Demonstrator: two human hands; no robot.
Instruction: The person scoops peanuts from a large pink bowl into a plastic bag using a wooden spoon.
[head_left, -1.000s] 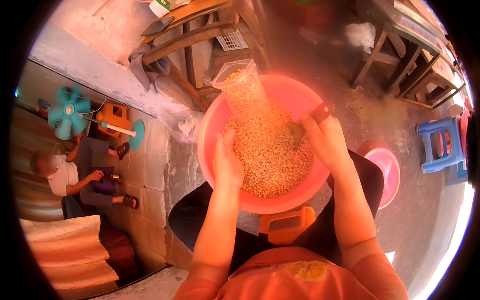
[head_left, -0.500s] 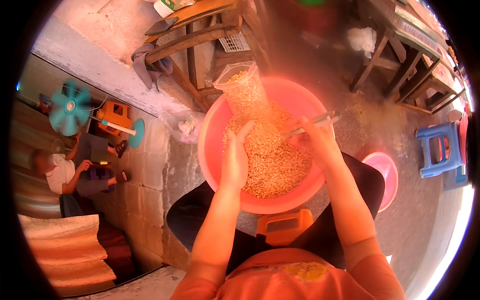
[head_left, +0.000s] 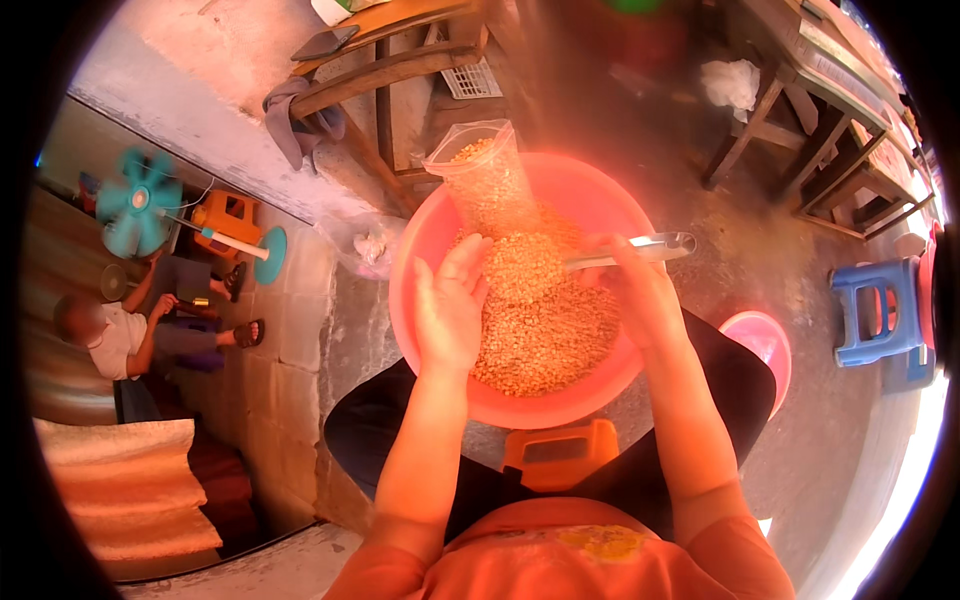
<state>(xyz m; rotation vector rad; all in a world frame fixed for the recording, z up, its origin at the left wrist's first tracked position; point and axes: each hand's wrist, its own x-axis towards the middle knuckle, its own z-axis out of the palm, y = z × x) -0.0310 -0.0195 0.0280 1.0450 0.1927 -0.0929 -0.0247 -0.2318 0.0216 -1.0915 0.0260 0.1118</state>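
Note:
A wide pink basin (head_left: 408,330) between my knees holds a heap of yellow-orange kernels (head_left: 555,345) that look like corn. My right hand (head_left: 640,290) grips the shiny metal handle of a scoop (head_left: 590,262). A rounded mound of kernels hides the scoop's bowl near the basin's middle. My left hand (head_left: 452,312) is open over the left side of the basin, thumb and fingers apart, palm turned up. Just beyond it, a clear plastic bag (head_left: 490,185) partly filled with kernels stands tilted inside the basin, its mouth open at the far rim.
An orange stool (head_left: 560,470) sits between my legs. A smaller pink basin (head_left: 775,345) and a blue stool (head_left: 880,310) are to the right. Wooden furniture (head_left: 390,85) stands beyond the basin, a wooden table (head_left: 800,90) far right. Someone sits left, near a turquoise fan (head_left: 140,200).
My left hand has moved back and left, turning its palm upward. The scoop, with its mound of kernels, now shows more clearly in my right hand. The seated person's legs have shifted.

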